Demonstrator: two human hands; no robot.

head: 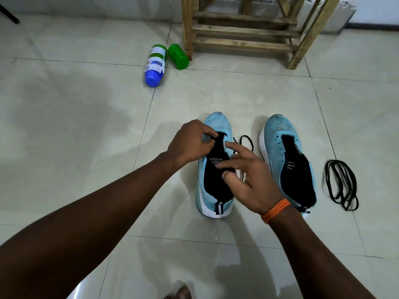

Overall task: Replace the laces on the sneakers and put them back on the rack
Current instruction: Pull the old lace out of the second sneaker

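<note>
Two light-blue sneakers with black tongues stand side by side on the tiled floor, toes pointing away from me. My left hand (pixel 192 143) pinches the black lace at the left eyelets near the toe of the left sneaker (pixel 216 124). My right hand (pixel 248 175) hovers over that shoe's tongue with its fingers spread and holds nothing. A loop of the black lace (pixel 246 140) lies on the floor between the shoes. The right sneaker (pixel 280 134) has no lace in it. A second black lace (pixel 341 184) lies coiled on the floor to its right.
A wooden slatted rack (pixel 244 33) stands against the wall behind the shoes. A white-and-blue bottle (pixel 155 65) and a green cap (pixel 178 56) lie on the floor left of the rack. Toes of a foot (pixel 179 293) show at the bottom edge.
</note>
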